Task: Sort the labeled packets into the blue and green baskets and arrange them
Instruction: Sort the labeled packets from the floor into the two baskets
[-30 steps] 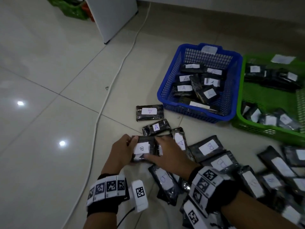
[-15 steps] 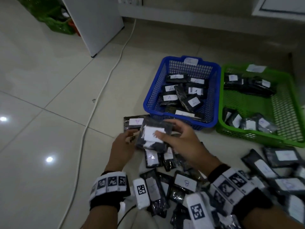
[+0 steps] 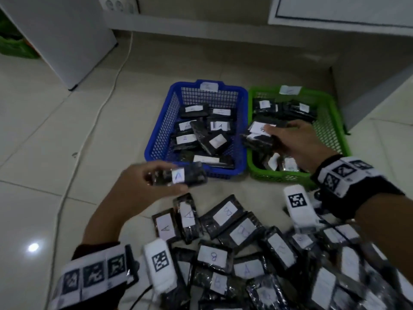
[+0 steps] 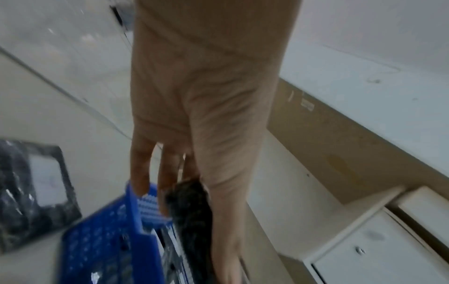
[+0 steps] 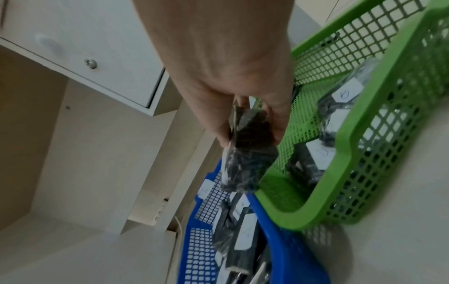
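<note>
Fingers (image 3: 156, 175) of the left hand (image 3: 143, 186) are being curled round an A packet (image 3: 178, 176) near the blue basket (image 3: 156, 139); a packet stack (image 3: 259, 136) is being gripped by the right hand (image 3: 297, 144) over the green basket (image 3: 335, 121).

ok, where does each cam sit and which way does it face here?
Head: worn on the head, looks down at the floor, baskets, both hands; left hand holds an A packet.
Left wrist: looks along the fingers toward the blue basket.
Right wrist: looks along the right hand at its packet, over the green basket.
All three share the blue basket.
</note>
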A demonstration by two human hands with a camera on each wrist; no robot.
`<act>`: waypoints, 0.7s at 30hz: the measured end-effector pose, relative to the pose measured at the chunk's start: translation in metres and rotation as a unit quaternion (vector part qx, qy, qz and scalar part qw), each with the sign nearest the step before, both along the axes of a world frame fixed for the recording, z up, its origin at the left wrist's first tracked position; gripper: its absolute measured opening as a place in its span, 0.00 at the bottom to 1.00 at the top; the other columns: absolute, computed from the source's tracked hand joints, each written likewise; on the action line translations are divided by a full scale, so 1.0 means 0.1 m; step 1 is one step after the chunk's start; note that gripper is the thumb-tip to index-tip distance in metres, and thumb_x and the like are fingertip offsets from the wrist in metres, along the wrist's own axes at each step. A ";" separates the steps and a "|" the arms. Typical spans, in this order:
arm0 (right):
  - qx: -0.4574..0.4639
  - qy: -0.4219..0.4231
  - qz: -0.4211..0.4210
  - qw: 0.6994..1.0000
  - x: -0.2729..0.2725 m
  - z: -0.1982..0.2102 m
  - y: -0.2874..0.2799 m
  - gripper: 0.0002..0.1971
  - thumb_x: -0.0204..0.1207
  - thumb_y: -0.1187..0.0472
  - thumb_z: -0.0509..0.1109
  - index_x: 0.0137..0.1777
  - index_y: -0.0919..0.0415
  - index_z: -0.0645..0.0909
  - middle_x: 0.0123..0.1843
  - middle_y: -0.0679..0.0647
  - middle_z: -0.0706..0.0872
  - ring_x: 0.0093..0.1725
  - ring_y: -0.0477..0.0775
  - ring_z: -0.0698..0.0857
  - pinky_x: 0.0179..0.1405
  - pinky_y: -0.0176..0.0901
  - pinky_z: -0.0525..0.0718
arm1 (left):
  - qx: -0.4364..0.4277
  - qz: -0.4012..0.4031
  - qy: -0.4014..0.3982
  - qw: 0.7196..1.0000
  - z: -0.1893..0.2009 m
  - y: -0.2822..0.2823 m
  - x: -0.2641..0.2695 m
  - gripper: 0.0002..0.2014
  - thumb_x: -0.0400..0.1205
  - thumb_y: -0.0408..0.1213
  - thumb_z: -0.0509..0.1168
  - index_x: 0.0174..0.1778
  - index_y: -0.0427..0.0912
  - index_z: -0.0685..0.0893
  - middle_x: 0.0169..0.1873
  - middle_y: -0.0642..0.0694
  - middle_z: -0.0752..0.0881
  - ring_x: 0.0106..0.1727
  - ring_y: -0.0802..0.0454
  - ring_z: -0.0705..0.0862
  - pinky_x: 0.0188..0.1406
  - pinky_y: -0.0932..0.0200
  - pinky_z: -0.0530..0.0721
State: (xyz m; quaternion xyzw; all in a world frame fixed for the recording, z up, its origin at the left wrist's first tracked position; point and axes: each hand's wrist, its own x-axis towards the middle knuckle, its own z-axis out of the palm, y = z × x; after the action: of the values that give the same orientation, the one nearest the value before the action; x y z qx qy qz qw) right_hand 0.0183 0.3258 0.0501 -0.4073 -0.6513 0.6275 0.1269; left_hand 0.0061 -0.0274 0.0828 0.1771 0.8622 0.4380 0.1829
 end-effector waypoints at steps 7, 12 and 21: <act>0.066 -0.096 -0.057 0.992 -0.09 -0.70 0.87 0.35 0.47 0.41 0.85 0.54 0.58 0.85 0.49 0.58 0.90 0.45 0.61 0.91 0.37 0.60 0.91 | -0.030 0.045 0.170 0.984 -0.50 0.78 -0.53 0.21 0.75 0.48 0.79 0.61 0.51 0.84 0.52 0.57 0.86 0.50 0.64 0.83 0.52 0.72 0.79; 0.126 -0.173 0.037 0.976 -0.03 -0.49 0.58 0.28 0.53 0.51 0.78 0.54 0.63 0.83 0.53 0.63 0.88 0.50 0.63 0.88 0.48 0.53 0.89 | -0.035 0.039 0.249 0.967 -0.77 0.69 -0.49 0.20 0.79 0.39 0.74 0.67 0.48 0.83 0.64 0.48 0.83 0.66 0.54 0.78 0.67 0.73 0.68; 0.393 0.130 0.340 0.844 0.35 0.10 -0.82 0.07 0.69 0.70 0.74 0.39 0.58 0.80 0.35 0.47 0.81 0.34 0.42 0.78 0.34 0.35 0.78 | -0.065 0.202 0.152 0.965 -0.86 0.22 0.23 0.04 0.78 0.47 0.69 0.39 0.54 0.86 0.31 0.57 0.87 0.34 0.61 0.84 0.39 0.79 0.74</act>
State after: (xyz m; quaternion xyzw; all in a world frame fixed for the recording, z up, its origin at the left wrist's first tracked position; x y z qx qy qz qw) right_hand 0.0533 0.2438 0.0598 0.0093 -0.9185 0.3702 0.1387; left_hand 0.0289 -0.0050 -0.0031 0.0518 0.9243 0.3769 -0.0310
